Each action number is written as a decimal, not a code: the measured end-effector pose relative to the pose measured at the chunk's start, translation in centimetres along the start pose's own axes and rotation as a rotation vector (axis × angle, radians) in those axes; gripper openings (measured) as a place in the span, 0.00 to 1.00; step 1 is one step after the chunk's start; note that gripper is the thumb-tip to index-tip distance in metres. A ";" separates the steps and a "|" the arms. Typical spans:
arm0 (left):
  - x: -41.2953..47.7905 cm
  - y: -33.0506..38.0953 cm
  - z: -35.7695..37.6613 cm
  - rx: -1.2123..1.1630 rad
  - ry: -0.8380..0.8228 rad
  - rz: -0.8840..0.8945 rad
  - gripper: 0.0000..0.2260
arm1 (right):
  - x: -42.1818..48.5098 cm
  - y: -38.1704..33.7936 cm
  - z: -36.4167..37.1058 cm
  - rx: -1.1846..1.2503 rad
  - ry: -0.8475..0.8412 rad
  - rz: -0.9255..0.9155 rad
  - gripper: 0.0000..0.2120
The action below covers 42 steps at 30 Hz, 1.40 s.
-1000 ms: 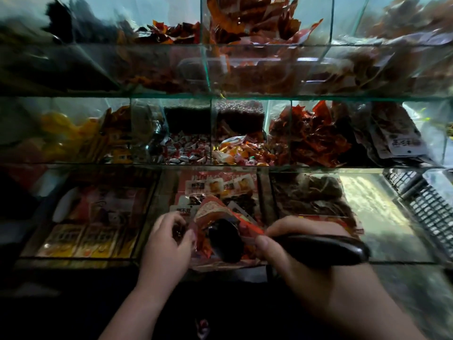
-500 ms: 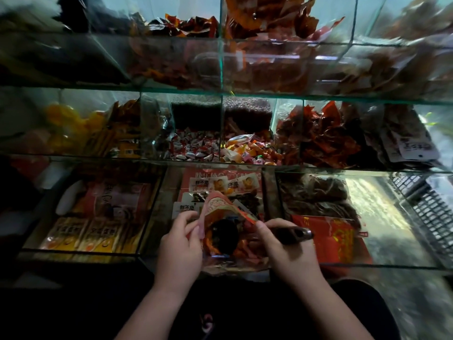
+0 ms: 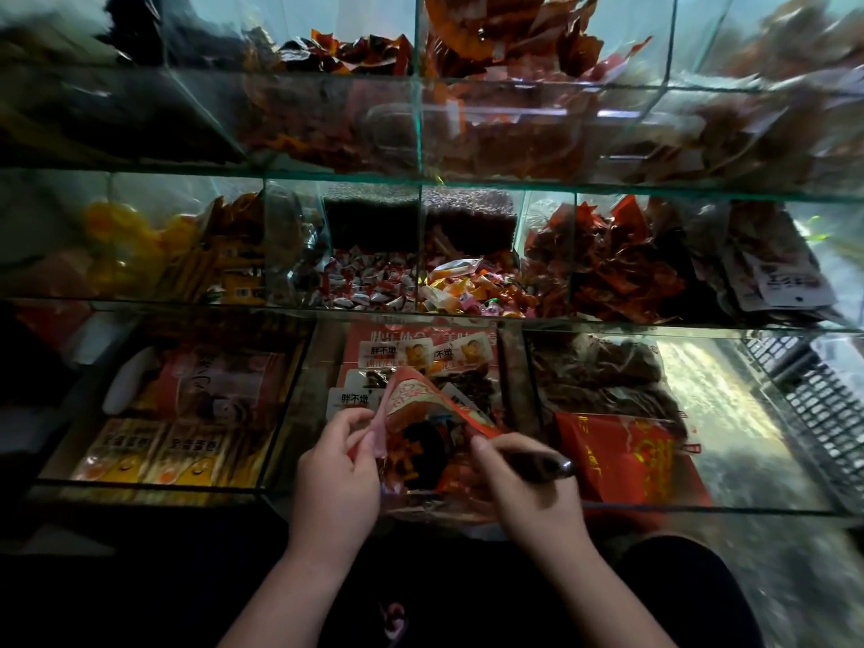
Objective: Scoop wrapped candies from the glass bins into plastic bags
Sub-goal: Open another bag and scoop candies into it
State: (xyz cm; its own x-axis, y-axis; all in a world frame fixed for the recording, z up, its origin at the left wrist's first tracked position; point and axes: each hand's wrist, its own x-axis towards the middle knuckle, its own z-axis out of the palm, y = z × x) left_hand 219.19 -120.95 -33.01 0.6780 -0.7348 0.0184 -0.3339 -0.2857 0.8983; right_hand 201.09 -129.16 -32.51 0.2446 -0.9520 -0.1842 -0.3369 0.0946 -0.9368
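Observation:
My left hand pinches the left rim of a red printed plastic bag, holding its mouth wide over the front glass bin. My right hand grips the dark handle of a black scoop, whose bowl sits inside the bag's mouth among orange wrapped candies. Behind, on the middle shelf, lie red-and-white wrapped candies and mixed coloured candies in their own glass compartments.
Glass bins rise in three tiers, filled with red and brown snack packets. A folded red bag lies in the bin right of my hands. Yellow packets fill the left front bin. A black plastic crate stands at the far right.
The scoop has swung from lying across the bag to dipping into its mouth, the handle now much shorter in view. The left hand has shifted its pinch on the rim. The camera moved closer.

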 end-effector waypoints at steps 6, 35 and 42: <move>0.2 0.0 -0.4 -0.004 0.029 -0.003 0.11 | 0.8 -0.6 -2.6 0.543 0.041 0.285 0.08; -1.1 3.4 -0.5 0.068 0.241 0.584 0.05 | -0.1 -2.9 -3.6 0.590 0.137 0.425 0.11; -1.7 3.4 3.9 0.268 -0.297 0.080 0.27 | -1.3 -3.5 -6.1 0.554 0.080 0.368 0.16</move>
State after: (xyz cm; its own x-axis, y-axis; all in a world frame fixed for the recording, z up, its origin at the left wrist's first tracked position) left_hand 214.36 -123.04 -31.71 0.4370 -0.8959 -0.0794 -0.5636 -0.3416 0.7521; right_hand 196.37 -130.00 -27.14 0.1272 -0.8456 -0.5184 0.1362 0.5326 -0.8354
